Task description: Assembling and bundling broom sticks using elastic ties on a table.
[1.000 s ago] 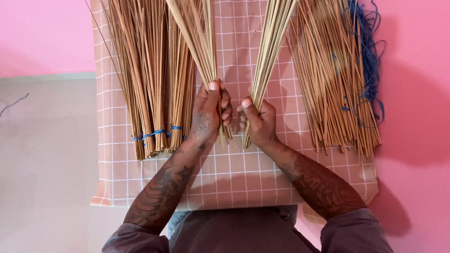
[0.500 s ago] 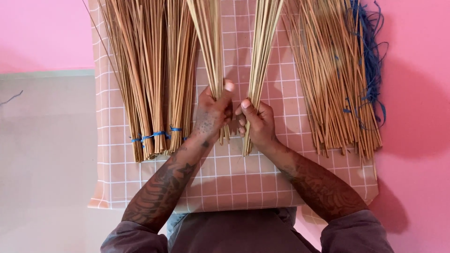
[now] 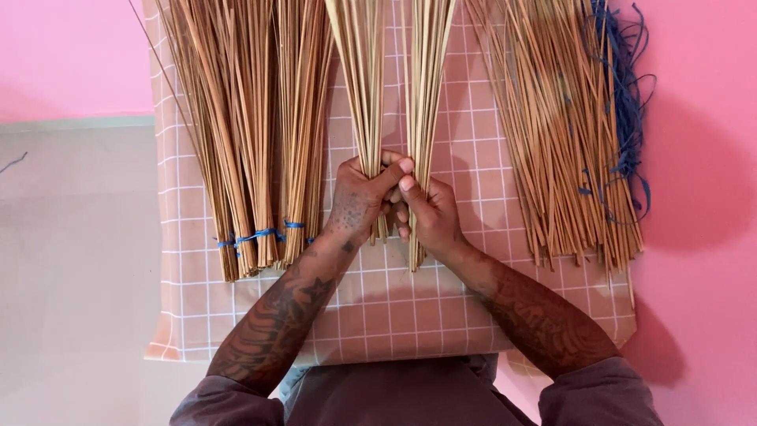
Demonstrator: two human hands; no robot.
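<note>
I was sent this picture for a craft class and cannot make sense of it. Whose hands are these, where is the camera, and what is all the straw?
The camera sits on the person's head and looks down, so these are the wearer's own two bare hands. The left hand grips one small bunch of pale thin sticks, and the right hand grips a second bunch; the hands touch. Everything rests on a pink checked cloth. To the left lie bundles tied with blue string. To the right lies a loose pile of sticks beside a tangle of blue string.
</note>
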